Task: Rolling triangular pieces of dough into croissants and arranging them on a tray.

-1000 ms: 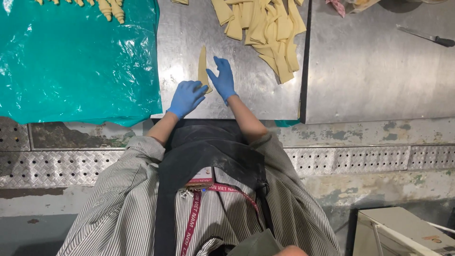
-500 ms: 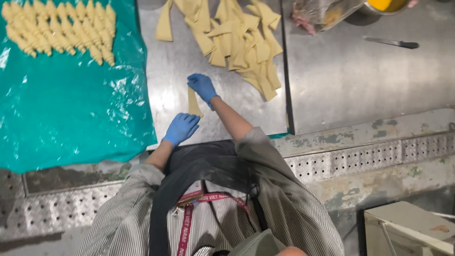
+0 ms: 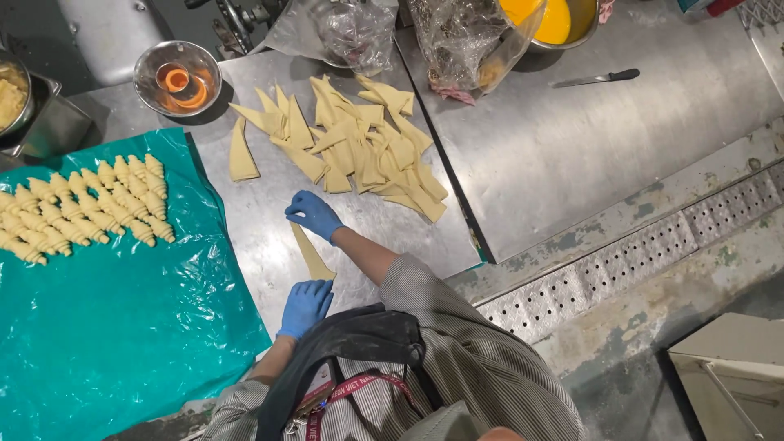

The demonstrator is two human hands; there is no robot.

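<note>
Two gloved hands (image 3: pixel 309 260) at dough triangle (image 3: pixel 310 253) ends.

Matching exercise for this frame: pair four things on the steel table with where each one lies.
Things:
1. dough strip
2. shaped rolls
3. knife
4. small steel bowl

Places:
A. in rows on the teal sheet
B. far right, alone on bare steel
C. between the left hand and right hand
D. far edge, beyond the teal sheet

Pairs: 1-C, 2-A, 3-B, 4-D
</note>
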